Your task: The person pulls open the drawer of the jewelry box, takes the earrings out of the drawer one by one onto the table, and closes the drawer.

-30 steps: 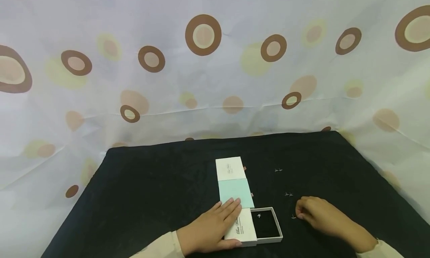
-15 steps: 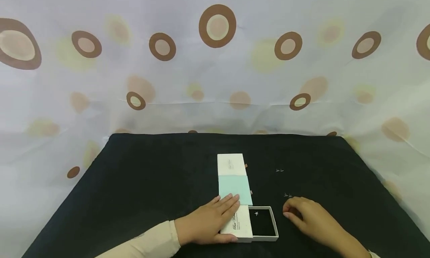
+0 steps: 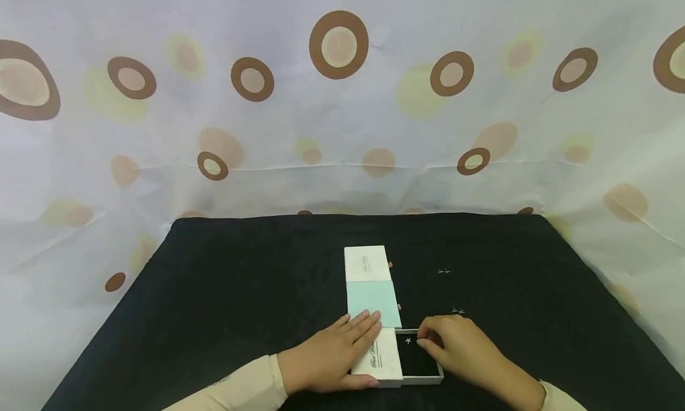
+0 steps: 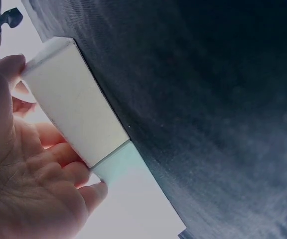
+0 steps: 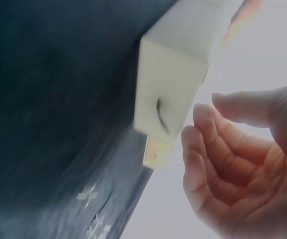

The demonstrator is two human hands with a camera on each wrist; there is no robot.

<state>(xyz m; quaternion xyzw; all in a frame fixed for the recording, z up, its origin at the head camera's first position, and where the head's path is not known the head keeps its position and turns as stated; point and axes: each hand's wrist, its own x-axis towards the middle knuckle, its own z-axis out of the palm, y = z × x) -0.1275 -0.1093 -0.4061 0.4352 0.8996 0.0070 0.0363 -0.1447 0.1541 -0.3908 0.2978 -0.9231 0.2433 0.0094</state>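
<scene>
In the head view, my left hand [image 3: 334, 360] lies with straight fingers on the nearest white box [image 3: 389, 357], thumb along its front edge. The box's black-lined drawer [image 3: 423, 380] is pulled out to the right. A small silver star-shaped earring [image 3: 408, 341] sits near the drawer's upper left corner. My right hand [image 3: 462, 351] is over the drawer's right side, thumb and index finger pinched together; the small piece between them is hidden. In the right wrist view, those fingertips are beside the drawer's white end [image 5: 168, 89], which carries a thin dark pull.
A teal box [image 3: 373, 299] and another white box [image 3: 366, 264] continue the row behind the nearest one. Two pairs of small silver earrings lie on the black cloth to the right, the far pair [image 3: 444, 271] and the near pair [image 3: 458, 310]. A patterned curtain [image 3: 342, 119] hangs behind.
My right hand has moved left from a small silver piece on the cloth to over the drawer, fingers pinched. My left hand stays on the box. The head view shifts slightly.
</scene>
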